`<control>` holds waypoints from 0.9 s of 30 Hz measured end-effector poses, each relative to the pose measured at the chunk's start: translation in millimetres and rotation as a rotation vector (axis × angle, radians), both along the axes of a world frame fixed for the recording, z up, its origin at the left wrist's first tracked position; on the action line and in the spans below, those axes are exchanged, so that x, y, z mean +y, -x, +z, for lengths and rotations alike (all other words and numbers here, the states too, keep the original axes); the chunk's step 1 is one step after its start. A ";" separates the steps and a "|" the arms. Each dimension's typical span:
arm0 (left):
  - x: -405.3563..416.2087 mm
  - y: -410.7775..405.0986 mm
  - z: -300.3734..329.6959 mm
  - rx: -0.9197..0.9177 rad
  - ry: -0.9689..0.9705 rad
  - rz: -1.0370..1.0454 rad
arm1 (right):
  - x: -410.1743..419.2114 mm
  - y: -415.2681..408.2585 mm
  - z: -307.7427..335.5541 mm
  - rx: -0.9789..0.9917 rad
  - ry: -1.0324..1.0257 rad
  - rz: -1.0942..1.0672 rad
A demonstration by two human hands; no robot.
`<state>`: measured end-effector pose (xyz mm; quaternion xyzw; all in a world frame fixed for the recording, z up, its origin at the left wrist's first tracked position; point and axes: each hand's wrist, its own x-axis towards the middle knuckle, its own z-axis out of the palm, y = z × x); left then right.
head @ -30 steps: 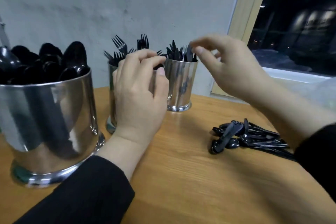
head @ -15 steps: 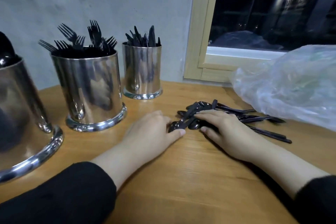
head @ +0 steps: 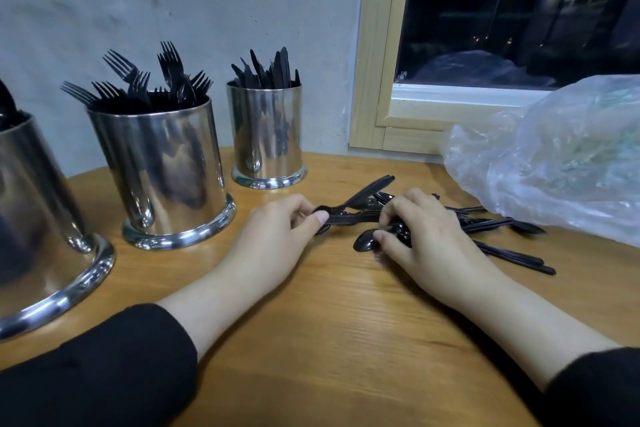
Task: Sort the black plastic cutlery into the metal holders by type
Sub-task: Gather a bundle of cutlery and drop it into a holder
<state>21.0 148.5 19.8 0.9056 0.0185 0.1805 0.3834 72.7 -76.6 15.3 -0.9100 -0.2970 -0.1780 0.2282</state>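
Black plastic cutlery (head: pixel 485 224) lies in a loose heap on the wooden bench (head: pixel 329 340), just in front of a crumpled clear plastic bag (head: pixel 554 163) by the window (head: pixel 519 10). Both hands are down in that heap. The left hand (head: pixel 277 236) has its thumb and curled fingers pinched on a small bundle of spoons (head: pixel 349 215) by their bowl ends — the handles fan up and away toward the wall. The right hand (head: pixel 426 236) is bent over the near edge of the pile, fingertips curled around another spoon (head: pixel 367 243) whose bowl pokes out toward the left hand. Long handles stick out from under the right wrist toward the bag.

Three shiny metal holders stand along the wall, well apart from the pile. The small holder (head: pixel 266 135) at the back is packed with knives (head: pixel 270 69), the middle holder (head: pixel 159 177) bristles with forks (head: pixel 145 80), and the big holder (head: pixel 34 218) at the left edge is cut off by the frame — only dark rounded shapes show at its rim. Black sleeves (head: pixel 104 374) cover both forearms.
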 end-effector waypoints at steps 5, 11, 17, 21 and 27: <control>-0.9 1.2 2.8 -0.088 0.182 0.019 | 1.0 3.3 4.2 0.014 -0.042 -0.012; -5.1 3.6 6.3 -0.120 0.337 -0.045 | 1.5 4.6 6.6 0.024 -0.016 -0.004; -29.9 -2.9 15.8 -0.276 0.424 -0.089 | -1.9 -7.3 -1.4 -0.029 -0.089 0.056; -45.2 -11.3 18.9 -0.193 0.676 -0.160 | -3.2 -3.4 6.4 -0.037 -0.242 0.077; -49.6 -8.9 15.1 -0.071 0.775 -0.352 | 3.7 7.6 9.8 0.058 -0.216 0.205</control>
